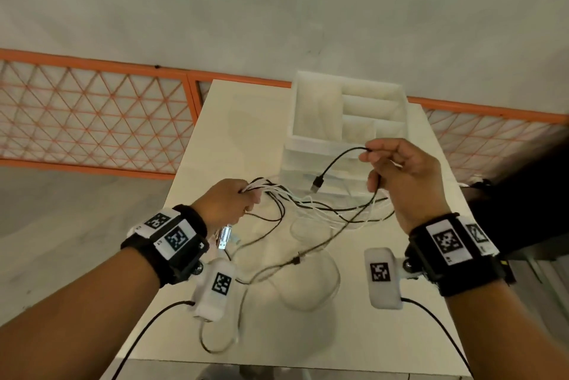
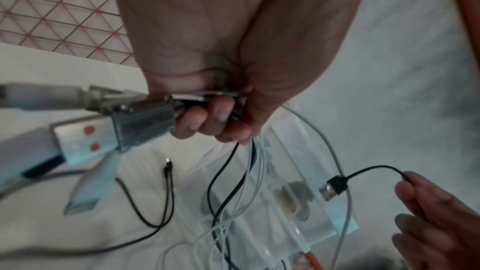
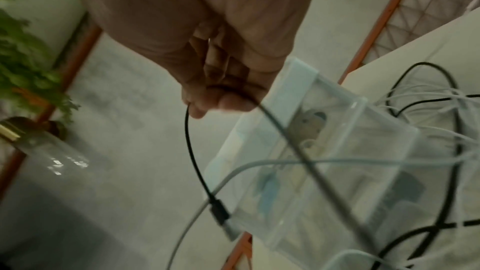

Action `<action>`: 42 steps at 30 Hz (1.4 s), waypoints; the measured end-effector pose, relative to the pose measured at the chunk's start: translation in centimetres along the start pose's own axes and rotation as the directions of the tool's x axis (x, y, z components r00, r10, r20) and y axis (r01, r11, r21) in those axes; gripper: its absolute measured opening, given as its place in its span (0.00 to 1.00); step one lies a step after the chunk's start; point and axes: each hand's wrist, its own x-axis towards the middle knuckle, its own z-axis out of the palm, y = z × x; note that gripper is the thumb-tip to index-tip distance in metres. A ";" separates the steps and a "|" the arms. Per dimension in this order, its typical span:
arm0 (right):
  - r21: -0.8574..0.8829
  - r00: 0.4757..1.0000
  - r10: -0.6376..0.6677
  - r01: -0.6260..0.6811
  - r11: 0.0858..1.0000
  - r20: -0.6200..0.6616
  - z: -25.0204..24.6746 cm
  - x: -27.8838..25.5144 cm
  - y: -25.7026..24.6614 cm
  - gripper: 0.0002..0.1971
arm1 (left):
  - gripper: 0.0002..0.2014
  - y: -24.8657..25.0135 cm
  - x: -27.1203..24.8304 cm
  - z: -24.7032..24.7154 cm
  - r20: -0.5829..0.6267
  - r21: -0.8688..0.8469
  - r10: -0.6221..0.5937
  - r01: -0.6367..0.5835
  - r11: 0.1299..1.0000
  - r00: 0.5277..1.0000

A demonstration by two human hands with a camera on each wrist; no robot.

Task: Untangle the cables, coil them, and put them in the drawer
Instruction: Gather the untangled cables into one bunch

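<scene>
Your right hand [image 1: 403, 173], right of centre in the head view, pinches the black cable [image 1: 334, 164] just behind its plug [image 1: 317, 185], which hangs free down-left of those fingers. The rest runs leftward into the black-and-white tangle [image 1: 323, 207], clenched in your left hand [image 1: 224, 204] at centre-left above the table [image 1: 240, 121]. The loose end is nearest your right hand, so drawing it out should fall to that hand; the drawer unit [image 1: 348, 114] stands behind.

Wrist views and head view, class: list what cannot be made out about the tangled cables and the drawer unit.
- Left hand: the palm hides how many black and white cables it grips.
- Translucent plastic drawer unit: contents blurred in the right wrist view.
- Black USB cable: far end lost in the tangle, head view.
</scene>
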 end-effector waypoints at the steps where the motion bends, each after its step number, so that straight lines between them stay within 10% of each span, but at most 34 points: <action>1: 0.002 0.999 -0.012 0.012 1.000 0.038 0.1 -0.1 -0.6 0.13 | 0.10 0.4 -0.3 0.0 0.015 -0.033 0.004 -0.003 0.999 1.000; 7: -0.257 0.928 -0.042 0.146 0.955 0.370 4.0 -1.7 -0.8 0.08 | 0.09 3.7 -1.7 1.3 0.082 -0.239 0.101 -0.079 0.968 0.991; 14: -0.253 0.947 -0.041 0.126 0.959 0.318 5.6 -0.6 1.5 0.06 | 0.10 5.4 -2.6 2.4 0.031 -0.443 0.070 -0.049 0.895 0.997; 21: -0.762 0.912 0.354 -0.078 0.643 0.205 0.1 0.3 7.7 0.14 | 0.18 4.8 -2.9 0.1 -0.124 -0.220 0.153 -0.178 0.959 0.980; 23: -0.696 0.909 0.379 -0.158 0.700 0.175 -0.4 0.9 6.8 0.18 | 0.18 4.2 -2.7 0.2 -0.129 -0.148 0.136 -0.154 0.977 0.982; 29: -0.280 0.990 -0.130 0.108 0.954 -0.060 0.0 4.0 -0.9 0.14 | 0.22 2.9 -1.4 1.7 -0.263 -0.069 0.077 -0.098 0.993 0.962; 32: -0.582 0.971 -0.235 0.171 0.795 -0.037 -1.1 4.9 0.1 0.21 | 0.19 3.2 -1.1 1.2 -0.361 -0.176 0.066 -0.137 0.975 0.930; 36: -0.890 0.967 0.253 -0.142 0.434 -0.031 -3.7 5.1 4.9 0.28 | 0.19 3.4 -0.9 -0.3 -0.411 -0.231 0.056 -0.163 0.959 0.910; 39: -0.677 0.943 0.333 -0.245 0.694 0.001 -3.7 5.2 3.0 0.24 | 0.20 2.8 -0.5 -0.6 -0.405 -0.186 0.039 -0.123 0.975 0.914; 42: -0.325 0.998 0.032 -0.050 0.944 -0.061 -3.2 5.8 -1.9 0.17 | 0.18 2.3 -0.1 -0.2 -0.404 -0.171 0.017 -0.094 0.981 0.915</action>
